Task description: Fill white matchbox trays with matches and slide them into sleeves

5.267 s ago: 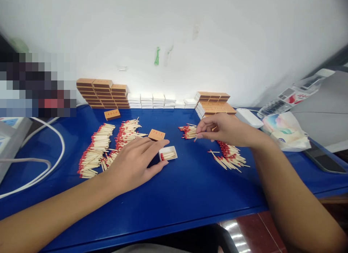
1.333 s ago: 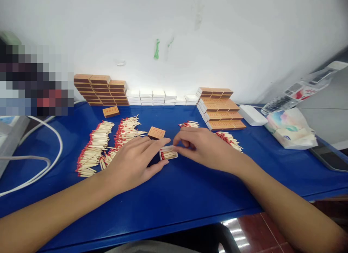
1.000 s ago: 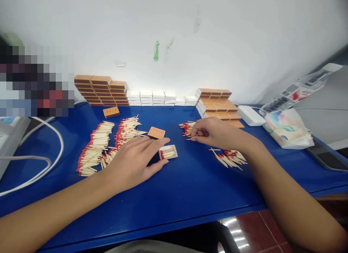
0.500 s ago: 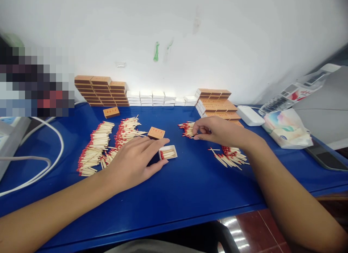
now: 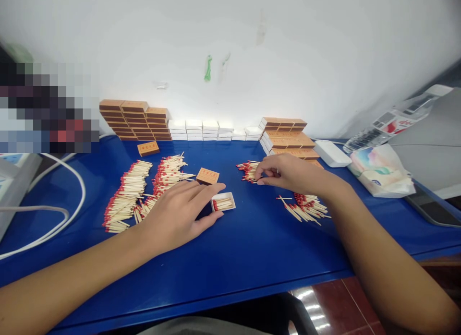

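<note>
My left hand (image 5: 183, 210) rests on the blue table, thumb and forefinger closed around the left end of a small white matchbox tray (image 5: 234, 202). Red-tipped matches (image 5: 224, 203) lie in that tray. Just behind it sits an orange matchbox sleeve (image 5: 208, 176). My right hand (image 5: 284, 171) is pinched at the right edge of a small heap of matches (image 5: 248, 171); its fingertips touch the sticks, and how many are held is hidden. Another loose heap of matches (image 5: 306, 209) lies below my right wrist. Two larger rows of matches (image 5: 124, 196) spread to the left of my left hand.
Along the wall stand stacked brown matchboxes (image 5: 133, 121), white trays (image 5: 201, 131) and orange boxes (image 5: 286, 138). A single orange box (image 5: 148, 148) lies at the back left. White cables (image 5: 77, 181) run at left; a white case (image 5: 332, 153), tissue pack (image 5: 382, 172) and phone (image 5: 435, 205) are at right.
Almost nothing differs. Both hands keep their places, and the view has shifted very slightly.
</note>
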The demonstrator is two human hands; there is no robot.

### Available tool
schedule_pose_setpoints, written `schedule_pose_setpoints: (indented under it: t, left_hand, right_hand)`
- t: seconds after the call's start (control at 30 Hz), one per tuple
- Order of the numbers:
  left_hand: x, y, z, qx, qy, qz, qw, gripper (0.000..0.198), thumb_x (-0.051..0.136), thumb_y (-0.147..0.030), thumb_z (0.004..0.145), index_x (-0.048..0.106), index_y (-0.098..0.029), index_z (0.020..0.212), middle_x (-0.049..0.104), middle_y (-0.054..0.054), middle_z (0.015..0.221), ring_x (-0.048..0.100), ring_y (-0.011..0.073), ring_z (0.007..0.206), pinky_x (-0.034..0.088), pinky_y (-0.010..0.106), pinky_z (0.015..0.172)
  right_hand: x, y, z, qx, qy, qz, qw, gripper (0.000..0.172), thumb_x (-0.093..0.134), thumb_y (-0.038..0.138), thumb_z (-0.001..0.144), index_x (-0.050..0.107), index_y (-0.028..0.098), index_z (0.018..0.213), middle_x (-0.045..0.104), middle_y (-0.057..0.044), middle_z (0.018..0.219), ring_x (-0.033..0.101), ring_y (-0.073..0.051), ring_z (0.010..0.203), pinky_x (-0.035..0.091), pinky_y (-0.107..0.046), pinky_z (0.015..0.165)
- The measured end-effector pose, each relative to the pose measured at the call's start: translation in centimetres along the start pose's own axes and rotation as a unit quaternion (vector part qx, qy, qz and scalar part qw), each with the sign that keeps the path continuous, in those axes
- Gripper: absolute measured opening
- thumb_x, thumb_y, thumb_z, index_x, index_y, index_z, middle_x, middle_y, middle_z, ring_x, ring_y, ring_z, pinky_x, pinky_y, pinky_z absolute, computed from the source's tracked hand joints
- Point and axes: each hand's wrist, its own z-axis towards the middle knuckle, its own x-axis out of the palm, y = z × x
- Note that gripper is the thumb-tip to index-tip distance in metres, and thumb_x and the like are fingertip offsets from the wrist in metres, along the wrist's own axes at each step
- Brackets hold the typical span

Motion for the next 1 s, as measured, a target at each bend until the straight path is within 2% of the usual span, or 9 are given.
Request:
schedule_pose_setpoints:
  t: [0.23, 0.33, 0.47, 0.63, 0.77, 1.0]
  left_hand:
    - [-0.1, 0.0, -0.1, 0.001, 0.005, -0.003, 1.000, 0.039, 0.074, -0.031, 0.103, 0.063, -0.019, 0.138, 0.083, 0.008, 0.114, 0.081, 0.0288, 0.100, 0.063, 0.043, 0.090]
    - [0.0, 0.0, -0.1, -0.002, 0.006, -0.005, 1.000, 0.039, 0.074, -0.031, 0.102, 0.063, -0.019, 0.137, 0.083, 0.008, 0.115, 0.081, 0.0291, 0.101, 0.063, 0.043, 0.091]
    - [0.0, 0.0, -0.1, -0.004, 0.001, -0.002, 1.000, 0.039, 0.074, -0.031, 0.102, 0.062, -0.019, 0.138, 0.083, 0.008, 0.115, 0.081, 0.0295, 0.102, 0.063, 0.043, 0.090]
    - [0.1, 0.1, -0.2, -0.010, 0.005, -0.007, 1.000, 0.043, 0.075, -0.033, 0.102, 0.060, -0.019, 0.140, 0.082, 0.008, 0.112, 0.080, 0.0299, 0.100, 0.063, 0.043, 0.086]
    - [0.2, 0.2, -0.2, -0.016, 0.017, -0.015, 1.000, 0.046, 0.076, -0.031, 0.101, 0.057, -0.021, 0.142, 0.082, 0.006, 0.114, 0.080, 0.0291, 0.102, 0.063, 0.042, 0.087]
    - [0.3, 0.2, -0.2, -0.011, 0.011, -0.007, 1.000, 0.048, 0.074, -0.033, 0.102, 0.055, -0.021, 0.145, 0.082, 0.008, 0.117, 0.080, 0.0298, 0.104, 0.064, 0.042, 0.086]
  right_hand:
    - [0.2, 0.1, -0.1, 0.027, 0.032, -0.005, 0.999, 0.021, 0.061, 0.038, 0.096, 0.075, 0.022, 0.093, 0.065, -0.002, 0.076, 0.054, -0.018, 0.066, 0.038, -0.031, 0.062]
    - [0.2, 0.8, -0.2, 0.015, 0.035, 0.010, 0.999, 0.021, 0.062, 0.039, 0.098, 0.074, 0.022, 0.095, 0.064, -0.001, 0.076, 0.053, -0.018, 0.065, 0.037, -0.031, 0.061]
    - [0.7, 3.5, -0.4, -0.037, -0.010, 0.064, 0.997, 0.024, 0.063, 0.043, 0.102, 0.074, 0.023, 0.093, 0.058, 0.001, 0.071, 0.051, -0.017, 0.064, 0.038, -0.032, 0.065]
    - [2.9, 7.1, -0.4, -0.115, -0.042, 0.076, 0.990, 0.013, 0.064, 0.026, 0.104, 0.071, 0.022, 0.094, 0.061, 0.001, 0.080, 0.054, -0.016, 0.070, 0.038, -0.030, 0.068]
    - [4.3, 7.8, -0.1, -0.128, -0.065, 0.059, 0.988, 0.008, 0.064, 0.015, 0.101, 0.068, 0.020, 0.095, 0.064, -0.001, 0.086, 0.056, -0.015, 0.073, 0.039, -0.029, 0.069]
    - [5.0, 8.2, 0.1, -0.130, -0.093, 0.042, 0.986, 0.008, 0.065, 0.013, 0.100, 0.068, 0.019, 0.096, 0.067, -0.003, 0.089, 0.059, -0.017, 0.076, 0.042, -0.030, 0.072]
